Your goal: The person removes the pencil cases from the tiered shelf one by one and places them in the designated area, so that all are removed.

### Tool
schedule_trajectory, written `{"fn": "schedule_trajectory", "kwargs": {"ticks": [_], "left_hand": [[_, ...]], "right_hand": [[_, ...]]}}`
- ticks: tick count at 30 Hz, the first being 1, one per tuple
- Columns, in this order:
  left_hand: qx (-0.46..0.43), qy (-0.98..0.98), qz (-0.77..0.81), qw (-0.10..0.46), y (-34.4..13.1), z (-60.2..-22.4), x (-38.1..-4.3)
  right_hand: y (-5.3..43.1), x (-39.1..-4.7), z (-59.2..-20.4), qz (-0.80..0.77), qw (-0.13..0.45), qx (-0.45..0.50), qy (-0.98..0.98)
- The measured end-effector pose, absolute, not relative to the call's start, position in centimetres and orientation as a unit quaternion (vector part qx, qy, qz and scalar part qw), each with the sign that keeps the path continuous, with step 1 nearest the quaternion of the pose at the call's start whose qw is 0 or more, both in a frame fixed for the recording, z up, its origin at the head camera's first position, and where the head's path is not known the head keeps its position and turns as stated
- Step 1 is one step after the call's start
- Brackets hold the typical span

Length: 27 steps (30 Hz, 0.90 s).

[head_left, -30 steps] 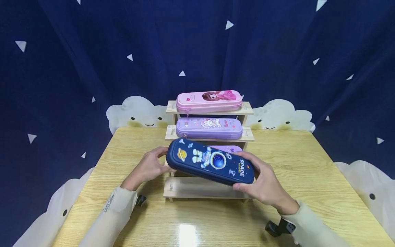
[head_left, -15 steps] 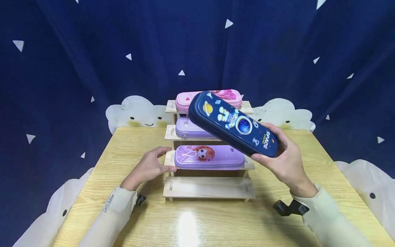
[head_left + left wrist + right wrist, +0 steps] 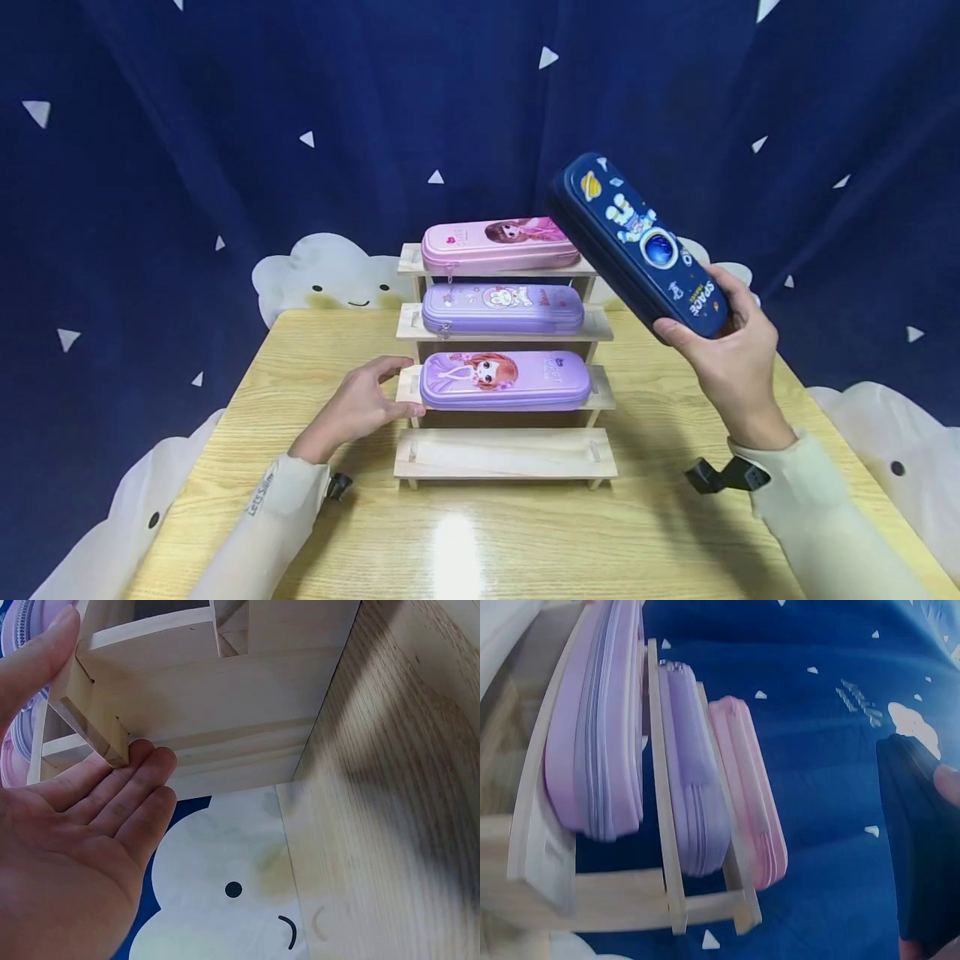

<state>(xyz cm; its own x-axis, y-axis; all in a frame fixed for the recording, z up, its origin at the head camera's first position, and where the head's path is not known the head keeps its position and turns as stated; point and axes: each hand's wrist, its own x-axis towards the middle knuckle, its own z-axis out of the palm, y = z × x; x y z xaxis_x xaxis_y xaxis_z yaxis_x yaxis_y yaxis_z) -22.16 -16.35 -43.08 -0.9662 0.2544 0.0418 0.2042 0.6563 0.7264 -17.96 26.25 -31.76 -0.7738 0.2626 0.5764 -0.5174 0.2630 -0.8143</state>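
My right hand (image 3: pixel 738 350) grips a dark blue pencil case (image 3: pixel 637 246) with an astronaut print by its lower end. The case is held up tilted, right of the stepped wooden rack (image 3: pixel 506 454); the right wrist view shows the dark pencil case (image 3: pixel 911 832) at its right edge. My left hand (image 3: pixel 363 400) pinches the left end of the rack's third shelf, thumb in front and fingers behind, as the left wrist view shows of the hand (image 3: pixel 82 825). On that shelf lies a purple pencil case (image 3: pixel 536 383) with a girl print.
A lavender pencil case (image 3: pixel 502 308) lies on the second shelf, a pink one (image 3: pixel 465 242) on the top shelf. The lowest shelf is bare. The rack stands on a wood-grain table (image 3: pixel 337 533) before a navy curtain (image 3: pixel 360 100) with cloud cutouts (image 3: pixel 337 275).
My right hand has lifted the dark blue pencil case from in front of the third shelf up and to the right, tilting it steeper. The purple case is uncovered. My left hand stays put.
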Motion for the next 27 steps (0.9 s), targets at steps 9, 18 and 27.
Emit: {"fn": "schedule_trajectory", "kwargs": {"ticks": [9, 18, 27], "left_hand": [[0.132, 0.904, 0.405, 0.035, -16.5, -43.2, -22.2], [0.131, 0.906, 0.401, 0.037, -16.4, -43.0, -22.2], [0.129, 0.907, 0.4, 0.039, -16.4, -42.9, -22.2]], "right_hand": [[28.7, -19.5, -32.6, 0.592, 0.35, 0.026, -0.726], [31.3, -20.6, -34.5, 0.549, 0.32, -0.1, -0.766], [33.5, -21.4, -37.4, 0.476, 0.261, -0.21, -0.813]]}}
